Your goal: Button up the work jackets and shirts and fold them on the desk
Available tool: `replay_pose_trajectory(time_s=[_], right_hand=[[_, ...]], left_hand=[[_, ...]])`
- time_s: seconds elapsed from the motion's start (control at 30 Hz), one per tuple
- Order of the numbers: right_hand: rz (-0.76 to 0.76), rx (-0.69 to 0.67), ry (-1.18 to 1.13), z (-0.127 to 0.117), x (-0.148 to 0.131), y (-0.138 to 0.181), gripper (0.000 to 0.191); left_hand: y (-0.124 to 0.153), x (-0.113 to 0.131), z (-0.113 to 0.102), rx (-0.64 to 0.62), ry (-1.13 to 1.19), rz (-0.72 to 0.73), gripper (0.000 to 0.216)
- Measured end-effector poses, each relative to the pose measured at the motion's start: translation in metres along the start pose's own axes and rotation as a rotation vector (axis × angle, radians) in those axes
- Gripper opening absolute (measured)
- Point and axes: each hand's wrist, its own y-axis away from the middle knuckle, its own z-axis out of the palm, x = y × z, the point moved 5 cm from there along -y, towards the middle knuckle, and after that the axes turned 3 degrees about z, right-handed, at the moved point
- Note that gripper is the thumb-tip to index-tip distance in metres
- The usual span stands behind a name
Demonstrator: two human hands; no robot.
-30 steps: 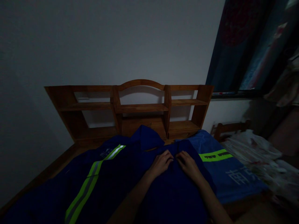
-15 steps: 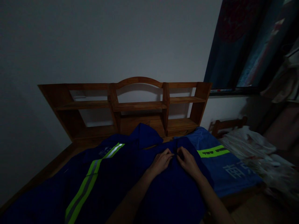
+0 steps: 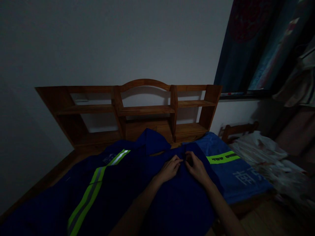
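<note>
A dark blue work jacket (image 3: 118, 193) with yellow-green reflective stripes lies spread over a wooden bed. My left hand (image 3: 170, 169) and my right hand (image 3: 196, 168) rest close together on its front, near the collar (image 3: 152, 141). The fingers of both hands are curled and pinch the blue fabric where the two front edges meet. What exactly sits between the fingertips is too dark to make out. Both forearms reach in from the bottom edge.
A wooden headboard with open shelves (image 3: 145, 111) stands against the grey wall. A lighter blue garment with a reflective band (image 3: 230, 170) lies to the right. Further right are a wooden chair back (image 3: 237, 128), pale crumpled cloth (image 3: 265, 154) and a dark curtain (image 3: 258, 46).
The hands stay pinched together on the jacket front with only small finger shifts. The view has drifted slightly right and up.
</note>
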Motion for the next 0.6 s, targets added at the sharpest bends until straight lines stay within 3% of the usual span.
replay_pose_trajectory(time_s=[0.23, 0.6], right_hand=[[0.022, 0.003, -0.025, -0.0027, -0.0022, 0.0002, 0.037], [0.003, 0.012, -0.025, -0.0015, -0.0017, -0.0003, 0.035]], left_hand=[[-0.0027, -0.0027, -0.0001, 0.042, 0.071, -0.063, 0.030], [-0.0028, 0.0021, -0.0032, 0.073, 0.001, -0.106, 0.024]])
